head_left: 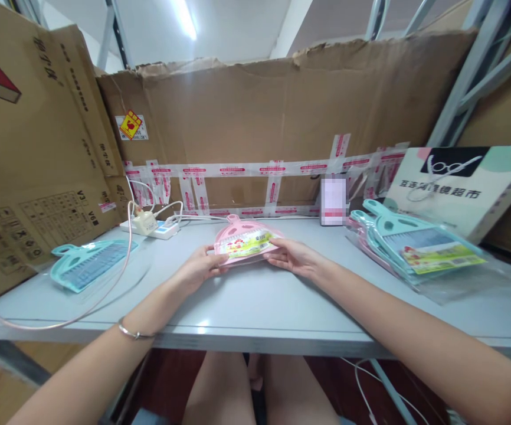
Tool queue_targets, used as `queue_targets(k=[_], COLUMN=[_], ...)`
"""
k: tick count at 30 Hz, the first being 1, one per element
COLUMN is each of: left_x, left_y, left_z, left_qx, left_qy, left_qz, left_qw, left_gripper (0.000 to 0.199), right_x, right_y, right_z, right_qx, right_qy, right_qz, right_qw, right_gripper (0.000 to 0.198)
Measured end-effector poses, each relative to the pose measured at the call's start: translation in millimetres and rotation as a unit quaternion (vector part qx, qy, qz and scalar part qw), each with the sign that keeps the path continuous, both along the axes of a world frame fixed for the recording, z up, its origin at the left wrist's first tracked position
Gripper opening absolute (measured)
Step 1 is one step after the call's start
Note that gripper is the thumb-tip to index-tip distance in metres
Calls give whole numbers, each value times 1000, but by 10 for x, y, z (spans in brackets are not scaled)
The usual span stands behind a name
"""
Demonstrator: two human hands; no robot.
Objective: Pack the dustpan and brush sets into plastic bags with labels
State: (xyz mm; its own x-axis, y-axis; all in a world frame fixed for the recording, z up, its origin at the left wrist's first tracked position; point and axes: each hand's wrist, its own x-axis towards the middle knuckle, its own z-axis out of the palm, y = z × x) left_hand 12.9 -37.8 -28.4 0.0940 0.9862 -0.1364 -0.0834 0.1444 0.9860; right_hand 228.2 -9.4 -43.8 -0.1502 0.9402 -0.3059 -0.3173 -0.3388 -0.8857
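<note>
Both hands hold a pink dustpan and brush set (246,241) in clear wrapping, with its handle pointing away from me and a green and yellow printed label on the front. My left hand (200,264) pinches its near left corner, thumb on top. On the right side, my right hand (294,258) grips the edge with fingers underneath. A stack of wrapped turquoise dustpan sets (419,236), with a pink one under them, lies to the right. Another turquoise set (91,264) rests at the left on plastic film.
A power strip (162,229) with a plug and white cables sits at the back left. One cable (118,280) loops over the left set. A phone (334,200) leans against the cardboard (246,118) behind. A printed box (459,189) stands back right, a large carton (38,147) left.
</note>
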Motion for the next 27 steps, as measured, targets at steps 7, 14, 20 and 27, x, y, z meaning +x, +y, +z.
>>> queue_targets(k=[7,14,20,27], left_x=[0,22,19,-23], left_y=[17,-4,69,118], left_z=[-1,3,-55,-94], left_qx=[5,-14,-11,-7], left_qy=[17,28,44,70], left_qz=[19,12,40,50], left_qw=[1000,999,998,996], left_gripper=[22,22,34,36], right_x=[-3,-23,-18,-17], right_y=[-66,-22,-41,-94], right_z=[59,16,40,89], right_qx=[15,17,3,10], right_qy=[-3,-28,-62,-27], right_qz=[5,-8,-7,41], right_qw=[1000,999,998,999], right_gripper=[16,12,11,12])
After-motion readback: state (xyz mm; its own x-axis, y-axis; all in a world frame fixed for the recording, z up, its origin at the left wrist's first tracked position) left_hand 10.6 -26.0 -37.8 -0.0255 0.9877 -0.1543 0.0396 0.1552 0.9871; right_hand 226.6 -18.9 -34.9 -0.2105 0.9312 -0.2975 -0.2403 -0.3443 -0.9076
